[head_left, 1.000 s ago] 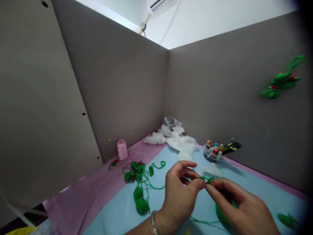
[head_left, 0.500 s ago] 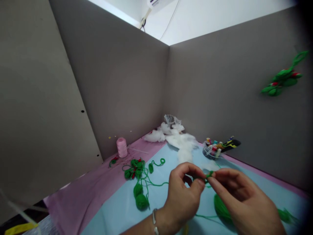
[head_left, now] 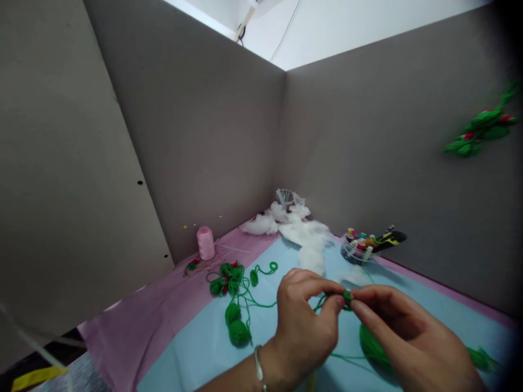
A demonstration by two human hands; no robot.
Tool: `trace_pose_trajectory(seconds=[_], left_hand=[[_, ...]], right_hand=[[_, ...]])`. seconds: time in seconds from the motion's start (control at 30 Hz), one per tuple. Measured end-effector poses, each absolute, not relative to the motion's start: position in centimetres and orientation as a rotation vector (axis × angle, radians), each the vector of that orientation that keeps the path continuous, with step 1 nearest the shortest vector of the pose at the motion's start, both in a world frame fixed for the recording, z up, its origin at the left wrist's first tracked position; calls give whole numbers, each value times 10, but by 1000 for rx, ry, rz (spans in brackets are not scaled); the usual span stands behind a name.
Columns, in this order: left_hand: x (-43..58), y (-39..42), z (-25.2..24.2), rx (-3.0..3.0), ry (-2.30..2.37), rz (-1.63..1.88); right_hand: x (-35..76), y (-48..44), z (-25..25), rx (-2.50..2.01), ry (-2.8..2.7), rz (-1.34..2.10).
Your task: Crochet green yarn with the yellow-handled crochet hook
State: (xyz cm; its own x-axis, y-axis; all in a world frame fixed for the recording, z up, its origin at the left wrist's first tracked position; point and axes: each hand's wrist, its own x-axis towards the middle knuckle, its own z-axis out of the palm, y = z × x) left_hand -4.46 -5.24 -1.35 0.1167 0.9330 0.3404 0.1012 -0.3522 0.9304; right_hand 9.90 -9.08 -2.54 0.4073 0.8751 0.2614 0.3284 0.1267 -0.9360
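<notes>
Between my fingertips is a small piece of green yarn work (head_left: 347,299), partly hidden by the fingers. My left hand (head_left: 306,321) pinches its left side with thumb and forefinger. From the right, my right hand (head_left: 412,332) pinches the other end; whether it also holds a hook or needle I cannot tell. A green yarn ball (head_left: 373,348) lies on the table under my right hand, partly covered by it. Left of my hands sit smaller green yarn balls (head_left: 237,332) and a bundle of green and red yarn pieces (head_left: 226,279), with loose strands running toward my left hand.
A pink thread cone (head_left: 205,243) stands at the left by the partition. White stuffing (head_left: 302,234) lies toward the corner near a clear cup (head_left: 285,197). A clear container of thread spools (head_left: 356,249) is at the right. A green and red yarn ornament (head_left: 484,130) hangs on the right partition.
My fingertips have shifted slightly around the green yarn work, and a strand now shows more clearly by my left fingers. The whole view has moved a little.
</notes>
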Motion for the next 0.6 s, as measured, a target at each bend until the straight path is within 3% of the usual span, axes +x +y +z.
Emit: trace_pose_trajectory(seconds=[0.33, 0.6], left_hand=[[-45, -56, -31, 1989, 1041, 1450], [-51, -54, -21, 2122, 988, 1252]], right_hand=[[93, -87, -20, -1444, -1106, 613], [97, -85, -19, -1424, -1173, 563]])
